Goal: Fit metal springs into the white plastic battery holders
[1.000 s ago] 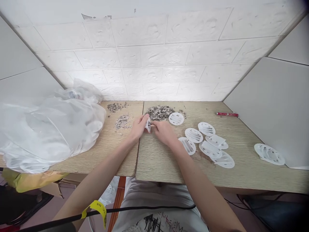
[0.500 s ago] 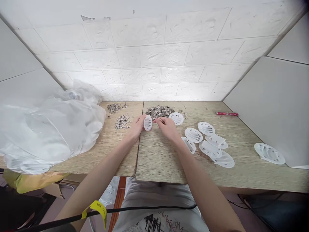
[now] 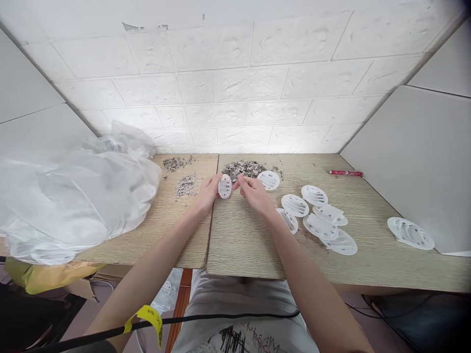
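Note:
A white oval plastic cover with slots [image 3: 224, 187] is gripped upright in my left hand [image 3: 210, 192], above the seam of the tabletop. Just right of it is my right hand [image 3: 253, 192], thumb and forefinger closed together; what sits between them is too small to make out. Behind both hands lies a heap of small metal contact pieces [image 3: 243, 169]. Another white oval cover [image 3: 269, 180] rests at the right end of this heap. Several more such covers [image 3: 295, 205] lie to the right of my right forearm, some overlapping.
A large translucent plastic bag [image 3: 81, 201] fills the table's left side. Two smaller piles of metal bits [image 3: 187, 185] lie near it. Red batteries [image 3: 346, 173] sit at the back right, and a lone cover [image 3: 411, 233] near the right panel. A black cable [image 3: 221, 317] crosses my lap.
My right thumb and forefinger have shifted slightly beside the cover, with the forefinger bent more. The cover in my left hand has barely moved.

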Demonstrator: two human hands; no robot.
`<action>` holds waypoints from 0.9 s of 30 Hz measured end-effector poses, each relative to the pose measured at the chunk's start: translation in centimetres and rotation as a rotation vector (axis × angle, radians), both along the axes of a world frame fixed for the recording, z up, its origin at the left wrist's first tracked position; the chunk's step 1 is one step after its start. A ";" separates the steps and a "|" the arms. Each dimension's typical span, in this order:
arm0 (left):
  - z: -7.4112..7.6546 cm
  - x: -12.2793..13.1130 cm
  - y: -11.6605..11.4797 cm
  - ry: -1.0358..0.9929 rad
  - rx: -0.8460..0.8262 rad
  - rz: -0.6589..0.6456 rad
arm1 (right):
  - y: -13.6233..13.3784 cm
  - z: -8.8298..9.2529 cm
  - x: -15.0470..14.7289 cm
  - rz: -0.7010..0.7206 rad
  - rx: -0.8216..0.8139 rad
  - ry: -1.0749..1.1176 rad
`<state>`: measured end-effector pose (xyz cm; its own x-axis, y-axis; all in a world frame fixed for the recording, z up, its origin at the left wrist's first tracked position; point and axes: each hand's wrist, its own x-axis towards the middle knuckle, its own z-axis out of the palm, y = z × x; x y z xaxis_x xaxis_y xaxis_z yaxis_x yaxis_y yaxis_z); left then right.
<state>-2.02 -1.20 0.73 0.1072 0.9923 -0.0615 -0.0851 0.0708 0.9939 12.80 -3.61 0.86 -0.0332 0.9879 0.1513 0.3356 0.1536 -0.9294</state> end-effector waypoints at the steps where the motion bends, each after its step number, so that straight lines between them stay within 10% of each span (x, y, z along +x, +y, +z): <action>1: 0.0 0.0 0.0 0.002 0.001 0.002 | 0.0 0.0 0.0 -0.016 0.004 -0.029; 27: -0.1 -0.1 0.3 -0.050 0.003 -0.008 | 0.2 -0.2 0.2 -0.089 0.167 -0.325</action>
<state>-2.13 -0.90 0.62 0.1180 0.9916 -0.0529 -0.1346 0.0687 0.9885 12.97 -3.42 0.68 -0.0212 0.9518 0.3059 0.6278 0.2509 -0.7368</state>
